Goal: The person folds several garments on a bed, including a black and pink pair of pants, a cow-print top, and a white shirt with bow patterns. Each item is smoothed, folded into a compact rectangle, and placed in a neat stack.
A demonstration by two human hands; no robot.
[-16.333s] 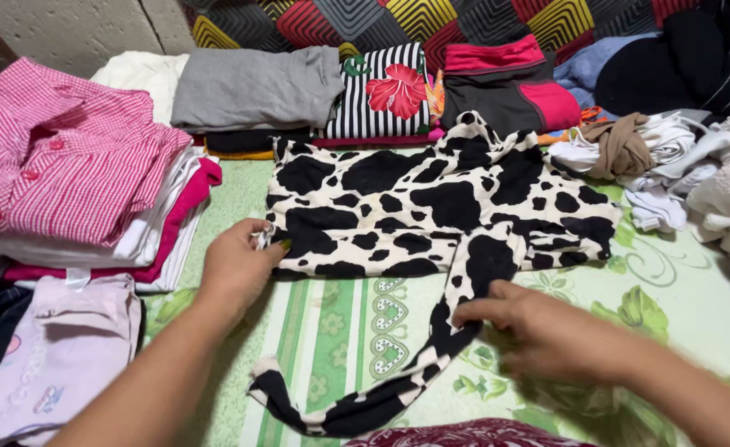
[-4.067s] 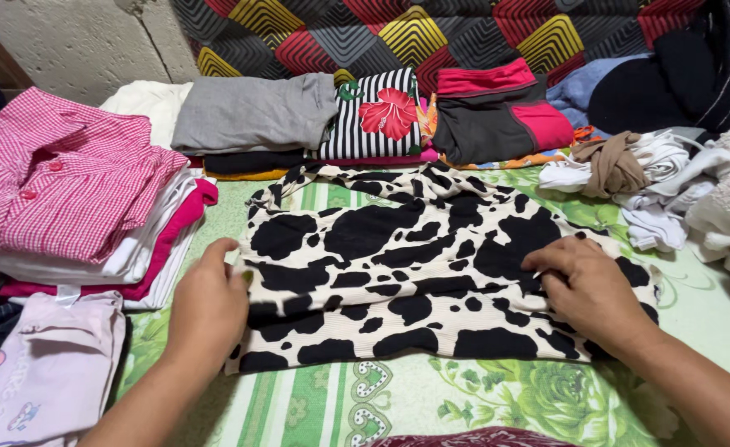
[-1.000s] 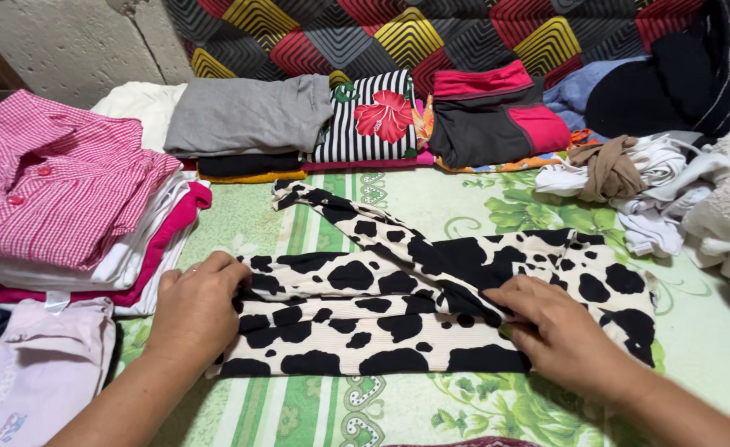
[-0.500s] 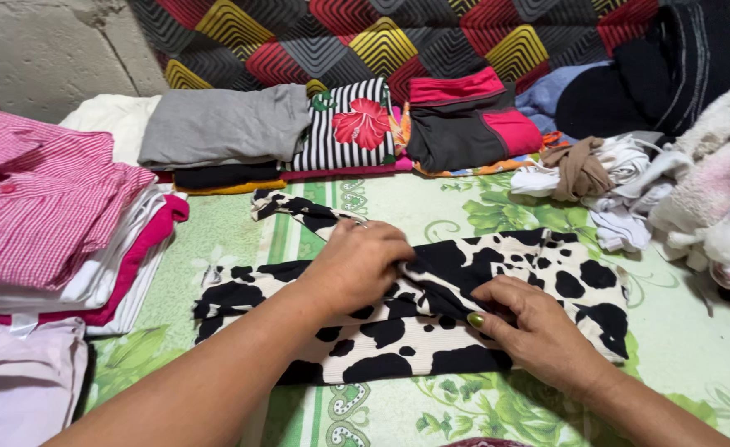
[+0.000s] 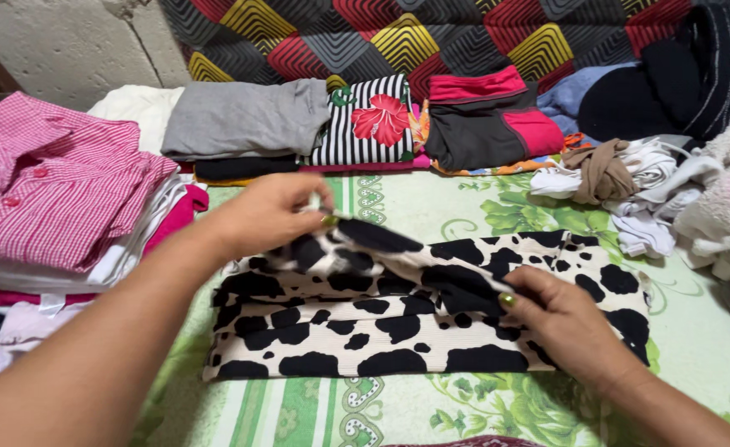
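Cow-print top point(image 5: 398, 331) folded flat on the green bedsheet point(image 5: 696, 331), left hand point(image 5: 270, 211) pinching its lifted sleeve above it, right hand point(image 5: 568, 323) pressing flat on the top's right half

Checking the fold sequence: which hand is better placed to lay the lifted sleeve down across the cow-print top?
Probably the left hand: it pinches the raised sleeve, while the right hand presses the cow-print top flat.
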